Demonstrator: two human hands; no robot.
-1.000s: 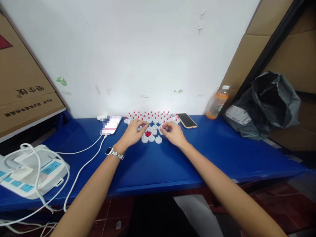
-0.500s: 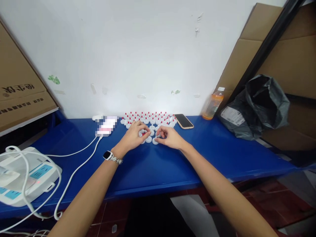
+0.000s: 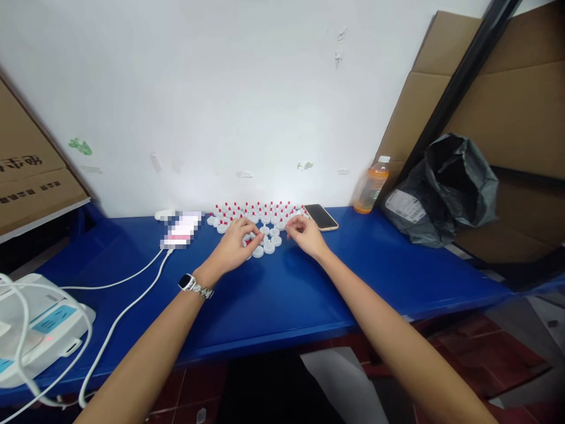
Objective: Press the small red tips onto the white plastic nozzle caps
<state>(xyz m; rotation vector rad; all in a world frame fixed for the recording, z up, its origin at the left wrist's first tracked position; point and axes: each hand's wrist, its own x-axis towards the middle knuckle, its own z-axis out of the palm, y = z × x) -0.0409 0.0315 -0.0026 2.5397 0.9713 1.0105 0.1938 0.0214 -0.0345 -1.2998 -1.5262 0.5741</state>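
My left hand, with a watch on its wrist, rests on the blue table. Its fingertips lie over a small heap of red pieces among loose white caps. Whether it grips one is hidden. My right hand hovers just right of the caps. Its fingers are pinched on what looks like a small white cap, near the rows of red-tipped white caps standing along the wall.
A dark phone lies right of the caps and a blurred phone on a white cable left of them. An orange drink bottle and grey bag stand at right. A white power strip sits at far left, beside cardboard boxes.
My hands had met over the loose caps and have parted. The right hand moved back toward the red-tipped rows, and the left stayed at the red pieces. The view has swung right.
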